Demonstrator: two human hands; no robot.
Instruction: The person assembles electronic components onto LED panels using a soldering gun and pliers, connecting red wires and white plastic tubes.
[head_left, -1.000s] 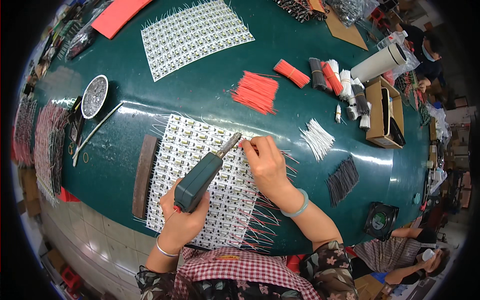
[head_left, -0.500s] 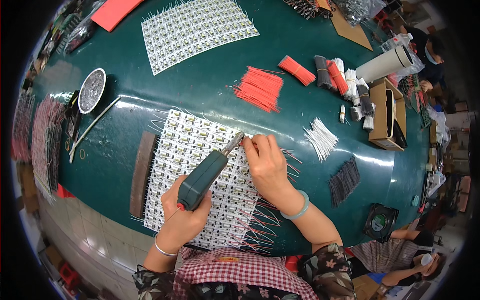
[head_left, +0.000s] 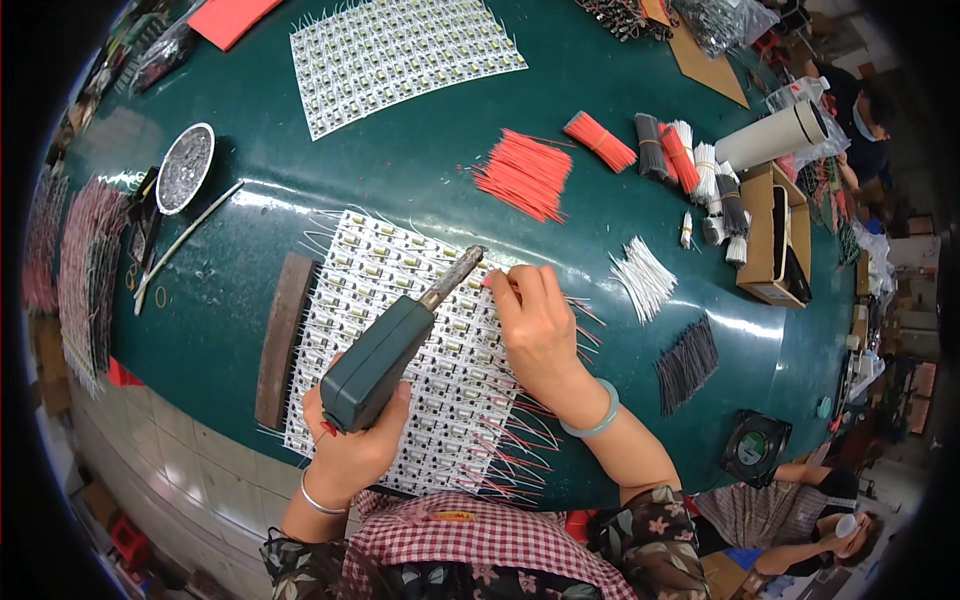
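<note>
A white panel of small circuit boards [head_left: 365, 262] lies in front of me, with red and white wires along its right side. My left hand [head_left: 352, 458] is wrapped round the handle of a dark green soldering gun [head_left: 375, 362]. The gun's metal tip points away from me, over the panel's far right corner. My right hand [head_left: 542, 335] rests at the panel's right edge, its thumb and finger pinching a red wire [head_left: 488, 281]. The wire's far end is too small to make out.
A brown bar [head_left: 284, 340] lies along the panel's left edge. Loose red wires [head_left: 523, 175], white wires [head_left: 643, 280] and black wires [head_left: 688, 366] sit beyond and to the right. A bowl [head_left: 186, 170] stands at left, a fan [head_left: 755, 446] at right. Two people are nearby.
My left hand has drawn the soldering gun back left and toward me, and its tip has come away from the wire end. My right hand has stayed nearly still.
</note>
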